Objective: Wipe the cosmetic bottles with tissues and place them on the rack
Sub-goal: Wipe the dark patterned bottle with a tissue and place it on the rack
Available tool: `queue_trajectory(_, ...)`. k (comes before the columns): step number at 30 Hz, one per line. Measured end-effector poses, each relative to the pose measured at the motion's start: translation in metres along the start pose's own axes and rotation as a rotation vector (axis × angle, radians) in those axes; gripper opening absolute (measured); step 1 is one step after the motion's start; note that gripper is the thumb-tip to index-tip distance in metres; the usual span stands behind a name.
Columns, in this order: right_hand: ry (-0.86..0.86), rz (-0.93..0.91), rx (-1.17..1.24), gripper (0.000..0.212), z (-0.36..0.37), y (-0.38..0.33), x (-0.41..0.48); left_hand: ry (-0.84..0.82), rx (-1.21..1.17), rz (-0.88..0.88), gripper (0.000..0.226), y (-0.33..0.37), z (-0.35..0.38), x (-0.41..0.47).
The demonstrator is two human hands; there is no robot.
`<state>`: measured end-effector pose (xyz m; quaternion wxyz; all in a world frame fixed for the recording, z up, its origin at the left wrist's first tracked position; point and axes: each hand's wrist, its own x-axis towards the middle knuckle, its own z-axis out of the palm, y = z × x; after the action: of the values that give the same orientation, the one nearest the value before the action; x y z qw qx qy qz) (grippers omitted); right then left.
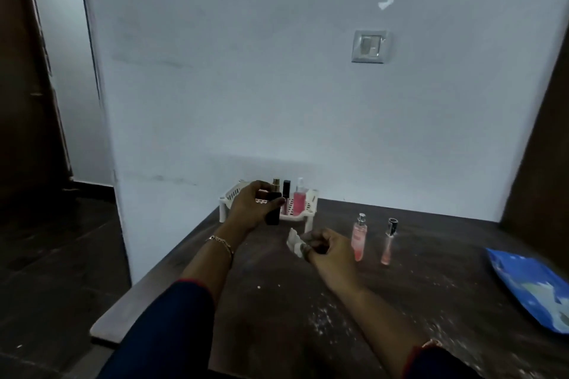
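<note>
- Dark table under both hands, dusted with pale specks.
- White rack just beyond left hand, holding upright bottles, among them a pink bottle.
- Left hand closed around black bottle, held upright before rack.
- Right hand curled shut, pinching crumpled tissue.
- Just right of right hand: two slim pink bottles, upright on table.

Black bottle showing in left hand, white tissue in right hand; white slotted rack behind holding pink bottle; blue pouch lying far right on dark brown table.
</note>
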<state>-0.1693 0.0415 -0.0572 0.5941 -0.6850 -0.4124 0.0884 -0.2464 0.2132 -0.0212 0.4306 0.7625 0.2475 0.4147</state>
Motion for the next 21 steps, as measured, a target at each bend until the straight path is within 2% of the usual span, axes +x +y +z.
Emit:
queue_trajectory(6, 0.022, 0.086, 0.053, 0.022, 0.013, 0.031, 0.038, 0.013, 0.017, -0.073, 0.029, -0.042, 0.004, 0.066)
queue_trajectory(10, 0.057, 0.133, 0.06, 0.017, 0.018, 0.051, 0.057, -0.031, -0.04, -0.126, 0.023, -0.064, 0.018, 0.086)
queue_trajectory(21, 0.095, 0.218, 0.152, 0.012, 0.037, 0.071, 0.072, -0.041, 0.134, -0.093, 0.032, -0.092, 0.04, 0.111)
